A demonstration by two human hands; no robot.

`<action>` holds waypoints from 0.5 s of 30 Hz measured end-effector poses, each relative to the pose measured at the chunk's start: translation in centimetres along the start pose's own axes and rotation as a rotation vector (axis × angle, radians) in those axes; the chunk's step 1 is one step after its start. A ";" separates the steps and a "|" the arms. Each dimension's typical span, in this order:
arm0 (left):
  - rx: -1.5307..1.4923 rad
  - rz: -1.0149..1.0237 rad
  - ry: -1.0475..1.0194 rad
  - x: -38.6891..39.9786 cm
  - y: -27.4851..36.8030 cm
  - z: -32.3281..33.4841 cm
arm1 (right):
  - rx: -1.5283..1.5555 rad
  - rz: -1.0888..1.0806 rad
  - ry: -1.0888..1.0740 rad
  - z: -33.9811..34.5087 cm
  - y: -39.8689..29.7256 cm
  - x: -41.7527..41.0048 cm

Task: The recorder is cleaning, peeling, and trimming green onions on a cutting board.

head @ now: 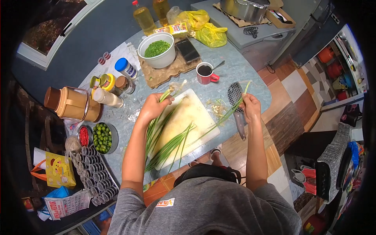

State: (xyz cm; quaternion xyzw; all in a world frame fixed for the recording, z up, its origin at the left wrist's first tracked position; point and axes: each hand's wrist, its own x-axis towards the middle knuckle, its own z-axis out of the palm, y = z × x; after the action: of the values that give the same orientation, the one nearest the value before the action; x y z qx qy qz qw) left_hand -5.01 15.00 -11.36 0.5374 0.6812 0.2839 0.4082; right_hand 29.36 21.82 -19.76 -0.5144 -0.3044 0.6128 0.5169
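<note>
My left hand (155, 105) grips a bunch of spring onions near their root ends, above the left part of a white cutting board (202, 114). Their green leaves hang down over the board's left side. My right hand (251, 106) pinches a thin spring onion stalk (224, 117), whose leaves reach back to the board. Cut or trimmed green leaves (173, 142) lie on the lower board. Just left of my right hand, a knife with a dark patterned blade (234, 92) lies on the table, its handle towards me. Root trimmings (218, 108) lie between board and knife.
Behind the board are a white tub of chopped greens (160, 61), a red mug (204, 77) with a spoon, and a black-lidded container (187, 50). Spice jars (125, 85), a brown jug (76, 102), a bowl of green citrus (113, 138) and red chilies (84, 136) stand left.
</note>
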 end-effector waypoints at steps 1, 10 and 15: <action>-0.047 -0.041 -0.041 0.0 0.2 0.3 | 0.035 0.017 -0.053 0.3 0.6 -0.2; -0.027 0.101 -0.182 0.5 1.6 6.9 | 0.259 0.200 -0.468 10.3 1.7 -5.9; -0.204 -0.029 -0.250 -0.2 2.0 7.2 | 0.220 0.202 -0.517 10.1 2.4 -5.2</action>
State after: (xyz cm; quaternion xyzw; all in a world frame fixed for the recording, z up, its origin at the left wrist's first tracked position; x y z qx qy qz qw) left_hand 2.23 14.92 -13.25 0.5145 0.6004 0.2764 0.5463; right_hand 18.73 17.81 -17.45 -0.3100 -0.3049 0.8011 0.4114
